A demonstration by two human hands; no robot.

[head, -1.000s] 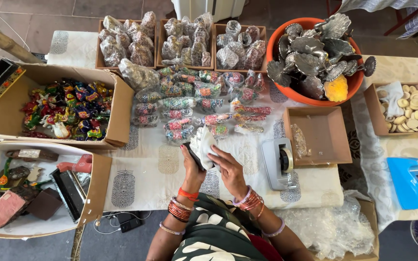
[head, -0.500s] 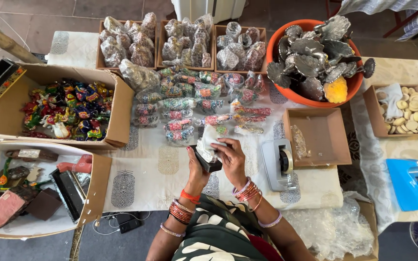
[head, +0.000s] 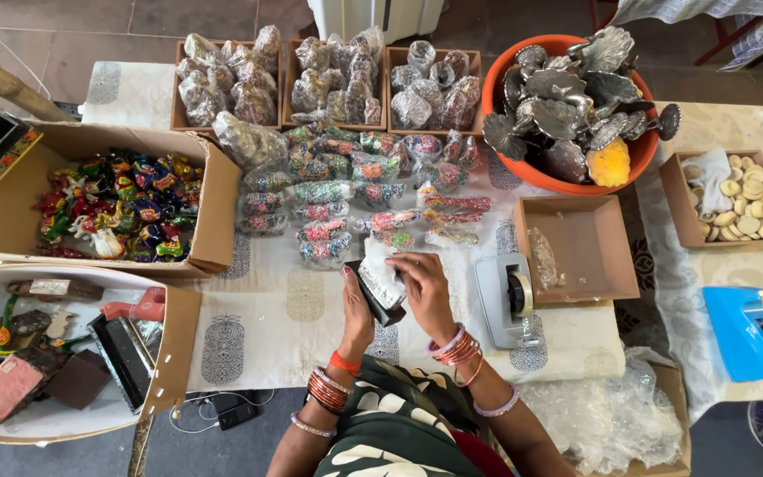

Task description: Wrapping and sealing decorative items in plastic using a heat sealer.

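Note:
My left hand (head: 357, 311) grips a small dark box (head: 376, 299) from the left, tilted on edge above the white patterned cloth (head: 262, 314). A piece of clear bubble wrap (head: 381, 272) lies over the box. My right hand (head: 423, 287) presses down on that wrap from the right, fingers curled over its top. Both wrists carry red and gold bangles. Just beyond my hands lie rows of small wrapped colourful items (head: 337, 205).
A grey tape dispenser (head: 505, 299) stands right of my hands, beside an open brown box (head: 576, 249). An orange bowl (head: 634, 160) holds silver peacock figures. Cardboard boxes (head: 214, 225) sit left, wrapped bundles in trays (head: 324, 75) at the back, loose bubble wrap (head: 611, 420) at lower right.
The box has tipped further onto its edge in my left hand, and my right hand has shifted over the top of the wrap.

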